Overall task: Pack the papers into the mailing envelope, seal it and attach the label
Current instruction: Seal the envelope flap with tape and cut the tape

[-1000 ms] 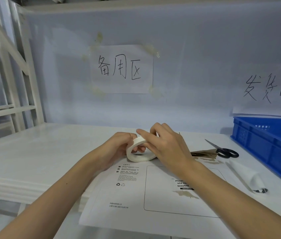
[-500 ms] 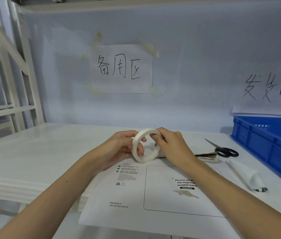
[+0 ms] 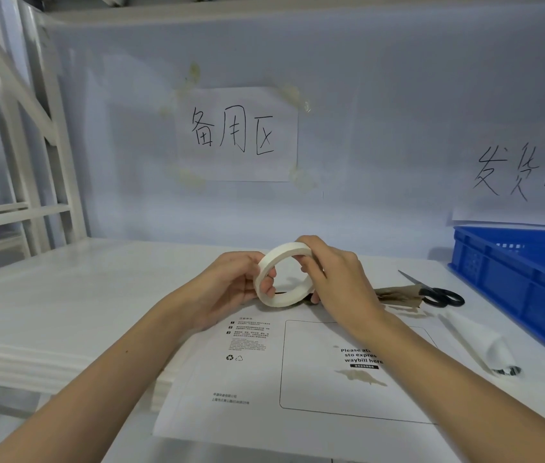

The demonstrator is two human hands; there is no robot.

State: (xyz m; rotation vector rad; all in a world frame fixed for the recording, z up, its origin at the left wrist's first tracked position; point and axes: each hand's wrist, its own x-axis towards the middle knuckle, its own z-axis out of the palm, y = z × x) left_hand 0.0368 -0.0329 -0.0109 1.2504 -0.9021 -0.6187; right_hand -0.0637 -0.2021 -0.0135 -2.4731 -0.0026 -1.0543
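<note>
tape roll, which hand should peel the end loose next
Probably the right hand: its fingertips pinch the outer rim of the tape roll, where the loose end would be. The left hand grips the roll through its hole, steadying it above the envelope.

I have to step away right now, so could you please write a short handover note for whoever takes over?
Left hand and right hand both grip the tape roll, held above the table.
The mailing envelope lies flat, printed side up; its waybill box is bare.
Scissors lie to the right.
Whether the papers are inside cannot be seen.
Left: tape it, attach the label.
</note>
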